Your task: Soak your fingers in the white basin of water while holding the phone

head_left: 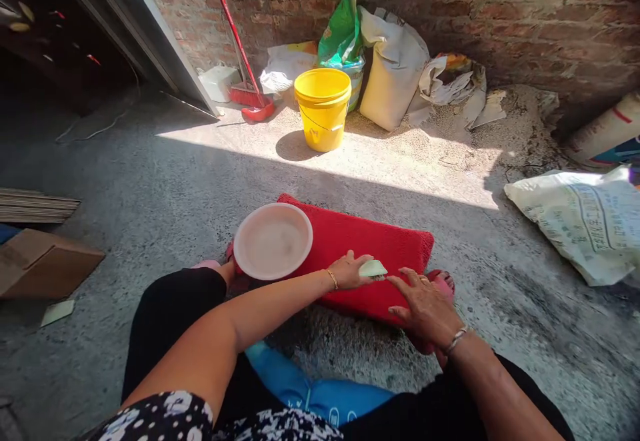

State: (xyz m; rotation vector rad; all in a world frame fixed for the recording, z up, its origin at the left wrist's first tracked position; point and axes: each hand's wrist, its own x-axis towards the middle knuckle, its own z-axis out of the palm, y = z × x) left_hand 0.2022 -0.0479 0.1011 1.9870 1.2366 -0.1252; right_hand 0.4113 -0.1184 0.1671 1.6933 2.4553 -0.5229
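Observation:
My left hand (349, 272), with a gold bracelet at the wrist, grips a pale green scrubbing brush (373, 268) whose dark bristles face down. The brush is over the right part of a red mat (367, 231), which lies across the floor between my feet. My right hand (425, 304), wearing a ring and a silver bracelet, is just right of the brush with fingers spread and nothing in it. Whether its fingertips touch the mat, I cannot tell. A shallow white basin (273, 241) stands at the mat's left end, partly overlapping it.
A yellow bucket (324, 111) stands ahead in sunlight. Behind it, sacks (395, 68) and spilled grain line the brick wall (450, 1). A red broom (237, 41) leans at the left. A cardboard box (50, 264) is at far left, a printed sack (585, 218) at right.

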